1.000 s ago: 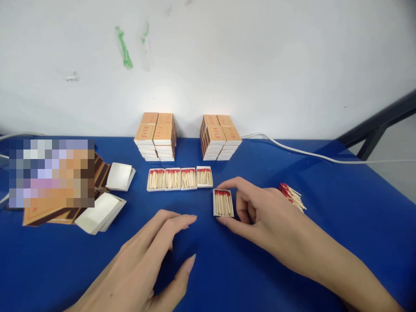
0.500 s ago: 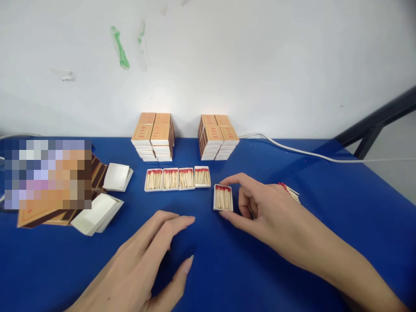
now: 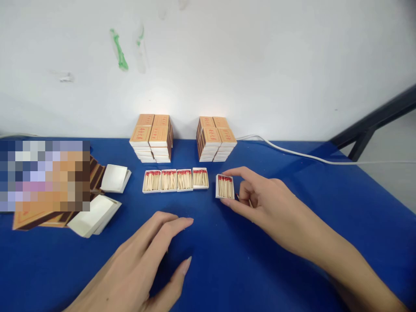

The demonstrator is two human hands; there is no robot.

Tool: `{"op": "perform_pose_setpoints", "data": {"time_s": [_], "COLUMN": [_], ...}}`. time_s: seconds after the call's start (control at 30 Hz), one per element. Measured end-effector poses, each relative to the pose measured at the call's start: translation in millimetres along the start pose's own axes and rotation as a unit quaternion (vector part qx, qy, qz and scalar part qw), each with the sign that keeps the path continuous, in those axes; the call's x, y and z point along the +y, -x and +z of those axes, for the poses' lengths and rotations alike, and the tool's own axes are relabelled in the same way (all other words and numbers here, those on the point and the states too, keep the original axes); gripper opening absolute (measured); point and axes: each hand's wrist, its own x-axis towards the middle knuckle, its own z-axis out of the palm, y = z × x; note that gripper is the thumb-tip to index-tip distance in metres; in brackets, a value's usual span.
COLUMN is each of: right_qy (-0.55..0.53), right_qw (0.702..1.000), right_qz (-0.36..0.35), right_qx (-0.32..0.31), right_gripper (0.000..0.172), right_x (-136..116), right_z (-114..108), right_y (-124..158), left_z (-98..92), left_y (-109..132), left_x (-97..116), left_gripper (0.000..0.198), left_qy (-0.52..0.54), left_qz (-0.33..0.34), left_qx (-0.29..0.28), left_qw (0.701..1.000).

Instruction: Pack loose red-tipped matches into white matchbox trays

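My right hand (image 3: 266, 201) pinches a white matchbox tray (image 3: 225, 187) between thumb and forefinger at its near and far ends. Red-headed matches fill this tray, heads toward the wall. A few matchsticks (image 3: 239, 198) show under the curled fingers of the same hand. To the left, several filled matchbox trays (image 3: 169, 181) lie side by side in a row; the rightmost sits slightly farther back. My left hand (image 3: 146, 255) rests low over the table, fingers spread and holding nothing, nearer to me than the row.
Two blocks of stacked closed matchboxes, a left stack (image 3: 151, 138) and a right stack (image 3: 216, 138), stand by the wall. Empty white trays (image 3: 94, 215) and matchbox sleeves (image 3: 35, 216) lie at left, partly pixelated. A white cable (image 3: 292, 154) crosses the back right of the blue table (image 3: 208, 277).
My right hand has moved the filled tray slightly away from me, closer to level with the row. The loose matches at right are now hidden behind it. My left hand stays put.
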Motion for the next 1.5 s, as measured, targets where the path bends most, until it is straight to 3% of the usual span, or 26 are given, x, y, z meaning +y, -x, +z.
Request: {"op": "perform_pose_setpoints", "data": {"time_s": [0.1,0.27,0.43,0.67,0.9,1.23,1.37,1.5], "right_qy": [0.018,0.068,0.085,0.057,0.033,0.018,0.002,-0.019], "right_qw": [1.0,0.995,0.993,0.995,0.996,0.996,0.995,0.995], "right_qz": [0.002,-0.059,-0.056,-0.063,-0.061,-0.063,-0.071,-0.075], "right_qx": [0.006,-0.031,-0.053,-0.053,-0.053,-0.061,-0.066,-0.062], "right_gripper": [0.042,0.041,0.041,0.043,0.042,0.043,0.047,0.048], "right_x": [0.1,-3.0,-3.0,-0.4,-1.9,-1.9,-0.8,1.2], "right_z": [-9.4,-23.4,-23.0,-16.7,-15.3,-14.1,-14.4,-16.3], "right_y": [-10.7,-35.1,-48.7,-47.4,-44.8,-45.2,-45.3,-41.0], "left_z": [0.2,2.2,0.4,2.0,-0.1,2.1,2.2,-3.9], "left_y": [-2.3,-1.9,-1.1,-4.1,-2.4,-1.6,1.1,0.6], "left_x": [1.3,2.3,4.0,3.1,3.7,4.4,5.7,4.6], "left_gripper": [0.043,0.041,0.042,0.038,0.043,0.041,0.039,0.025], "left_qy": [0.006,0.005,0.004,-0.001,-0.017,-0.068,-0.084,-0.037], "left_qz": [-0.006,0.006,0.006,0.024,0.009,0.049,0.061,0.051], "left_qx": [-0.004,0.01,0.002,0.024,-0.018,0.003,0.026,0.072], "left_qw": [1.0,1.0,1.0,0.999,1.0,0.997,0.994,0.995]}}
